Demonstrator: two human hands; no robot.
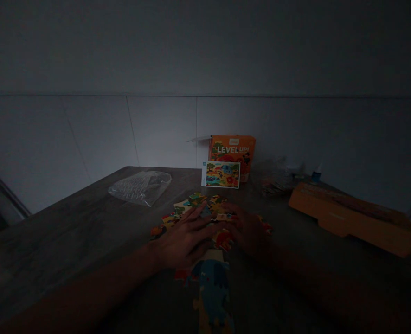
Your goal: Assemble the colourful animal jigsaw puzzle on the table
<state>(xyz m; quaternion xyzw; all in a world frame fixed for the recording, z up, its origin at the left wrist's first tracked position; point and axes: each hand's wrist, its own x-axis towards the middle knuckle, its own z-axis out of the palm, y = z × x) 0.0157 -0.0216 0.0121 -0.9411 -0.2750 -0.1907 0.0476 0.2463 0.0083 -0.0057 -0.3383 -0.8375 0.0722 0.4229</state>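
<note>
A heap of colourful jigsaw pieces lies on the table in front of me. My left hand rests over the heap's left side, its fingers stretched out and apart. From the right, my right hand reaches onto the same pieces; its fingers look apart, though dim light blurs them. The two hands' fingertips come close together over the middle, hiding the pieces beneath. Nearer to me, joined jigsaw pieces show a blue elephant. Beyond the heap a picture card with an animal scene stands upright.
Behind the card stands an orange "LEVEL UP!" box. A clear plastic bag lies at the back left of the dark table. On the right are a blurred plastic-wrapped bundle and a long orange box piece. A pale wall closes the back.
</note>
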